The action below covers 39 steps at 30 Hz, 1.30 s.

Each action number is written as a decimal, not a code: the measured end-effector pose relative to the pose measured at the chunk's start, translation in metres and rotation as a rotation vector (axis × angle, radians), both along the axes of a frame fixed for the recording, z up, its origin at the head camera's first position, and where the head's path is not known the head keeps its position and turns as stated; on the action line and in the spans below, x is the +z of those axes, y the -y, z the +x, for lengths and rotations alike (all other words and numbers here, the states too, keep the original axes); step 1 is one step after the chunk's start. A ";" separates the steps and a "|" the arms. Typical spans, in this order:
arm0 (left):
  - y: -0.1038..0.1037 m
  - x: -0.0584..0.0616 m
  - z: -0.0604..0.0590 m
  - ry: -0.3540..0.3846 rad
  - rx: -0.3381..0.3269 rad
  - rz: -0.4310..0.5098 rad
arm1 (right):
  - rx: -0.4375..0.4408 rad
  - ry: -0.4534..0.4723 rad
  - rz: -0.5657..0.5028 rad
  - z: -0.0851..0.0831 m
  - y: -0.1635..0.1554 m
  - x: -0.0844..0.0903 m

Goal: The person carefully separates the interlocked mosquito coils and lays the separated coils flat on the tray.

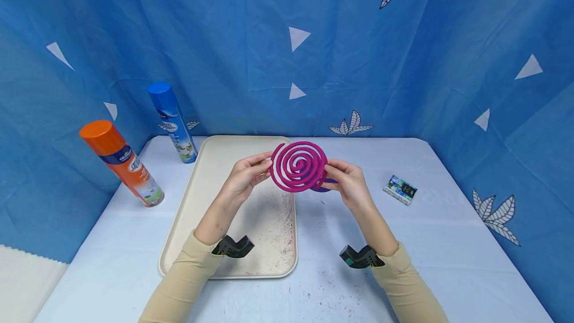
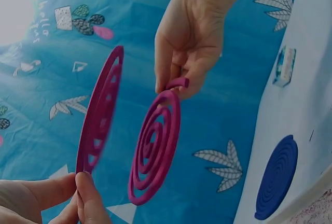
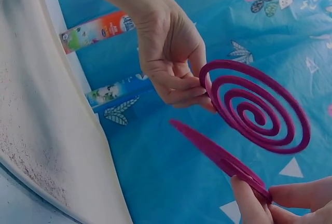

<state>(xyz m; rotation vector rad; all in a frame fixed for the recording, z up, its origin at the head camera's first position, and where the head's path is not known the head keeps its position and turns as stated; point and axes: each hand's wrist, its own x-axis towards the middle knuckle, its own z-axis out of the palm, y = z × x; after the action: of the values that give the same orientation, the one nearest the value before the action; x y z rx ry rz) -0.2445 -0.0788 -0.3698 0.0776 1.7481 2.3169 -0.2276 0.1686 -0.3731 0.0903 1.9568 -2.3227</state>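
Observation:
Two magenta spiral mosquito coils are held up in the air, overlapping in the head view. My left hand (image 1: pixel 242 173) pinches one mosquito coil (image 3: pixel 228 62) by its edge between thumb and fingers. The other mosquito coil (image 2: pixel 175 125) hangs from the fingertips of my right hand (image 1: pixel 352 181), gripped near its outer end. From both wrist views a gap shows between the two coils. A dark blue coil (image 2: pixel 277 177) lies flat on the table behind them, mostly hidden in the head view.
A cream tray (image 1: pixel 233 263) with reddish crumbs lies under my left arm. Left of it stand an orange spray can (image 1: pixel 130 168) and a blue spray can (image 1: pixel 175 126). A small printed box (image 1: pixel 400 189) lies at the right. Blue patterned cloth (image 1: pixel 251 54) surrounds the table.

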 end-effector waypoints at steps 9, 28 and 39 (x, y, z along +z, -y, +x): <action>0.019 -0.002 -0.013 0.014 0.210 -0.035 | -0.044 0.056 -0.025 -0.003 -0.005 0.001; 0.081 -0.080 -0.070 0.139 0.656 -0.127 | -0.053 0.083 -0.019 -0.011 -0.007 -0.011; 0.097 -0.110 -0.077 0.090 0.723 -0.224 | -0.039 0.069 -0.013 -0.013 -0.003 -0.016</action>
<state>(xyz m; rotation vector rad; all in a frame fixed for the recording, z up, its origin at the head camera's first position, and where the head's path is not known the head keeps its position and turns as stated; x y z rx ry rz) -0.3215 -0.1757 -0.4798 -0.8095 2.2318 2.4654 -0.2403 0.1717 -0.3892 0.2062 1.9246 -2.3229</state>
